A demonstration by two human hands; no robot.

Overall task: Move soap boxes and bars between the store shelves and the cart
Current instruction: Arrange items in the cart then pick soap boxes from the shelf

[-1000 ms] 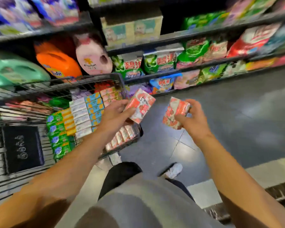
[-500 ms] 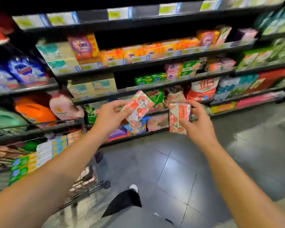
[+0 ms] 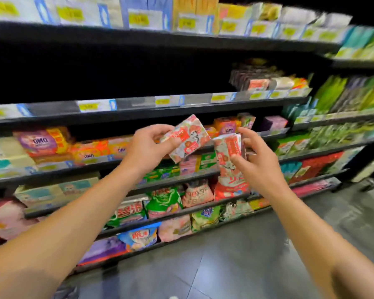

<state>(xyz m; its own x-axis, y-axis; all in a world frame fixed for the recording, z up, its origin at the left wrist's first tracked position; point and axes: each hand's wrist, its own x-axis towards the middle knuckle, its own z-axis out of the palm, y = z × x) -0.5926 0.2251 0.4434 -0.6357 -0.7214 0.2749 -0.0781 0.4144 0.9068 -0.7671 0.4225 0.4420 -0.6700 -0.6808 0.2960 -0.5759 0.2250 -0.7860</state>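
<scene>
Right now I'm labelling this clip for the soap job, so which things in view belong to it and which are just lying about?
Part of the job:
left hand holding a tilted soap box
right hand holding an upright soap box
shelf ahead

Just lying about:
orange packs
green bag
blue bag
floor

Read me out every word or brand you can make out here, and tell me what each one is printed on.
"Soap": soap box gripped by the left hand.
"OMO": purple pack on the left of the shelf.
"OMO": orange packs beside it.
"OMO": orange pack behind the hands.
Right hand soap box: red lettering blurred.
Yellow price tags, lower bags: unreadable.
</scene>
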